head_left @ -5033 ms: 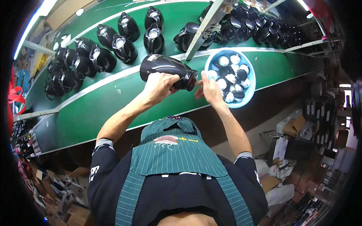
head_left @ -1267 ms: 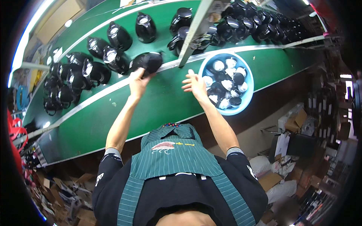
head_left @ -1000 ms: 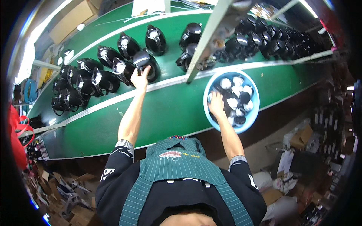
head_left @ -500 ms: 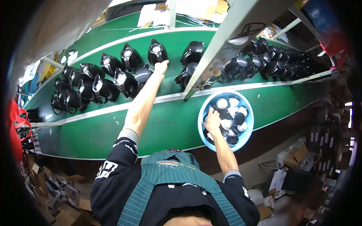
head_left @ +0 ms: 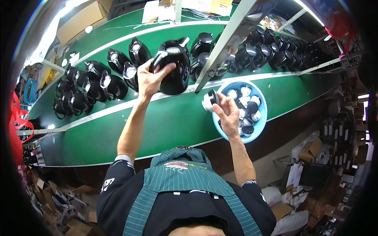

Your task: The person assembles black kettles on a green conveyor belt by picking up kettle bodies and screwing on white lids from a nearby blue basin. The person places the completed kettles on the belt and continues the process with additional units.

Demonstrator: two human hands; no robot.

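A glossy black jug (head_left: 177,78) is raised off the green bench, tilted a little. My left hand (head_left: 151,78) is closed around its handle, thumb and fingers against the dark body. Out over the left rim of a light-blue basin (head_left: 264,108), my right hand (head_left: 228,112) grips a round black-and-white lid (head_left: 208,101) between thumb and fingers. More black-and-white lids (head_left: 252,107) fill the basin. Close to my left hand stands another black jug (head_left: 130,74), whose silvery mouth faces up.
Several black jugs (head_left: 93,89) stand in rows at the left on the green bench (head_left: 157,129). Others (head_left: 245,57), with lids on, line the right behind a grey metal post (head_left: 224,47). Cardboard boxes (head_left: 311,149) lie on the floor at the right.
My left hand has lifted the jug and brought it nearer. My right hand has come up from the basin toward the left with a lid in its fingers.
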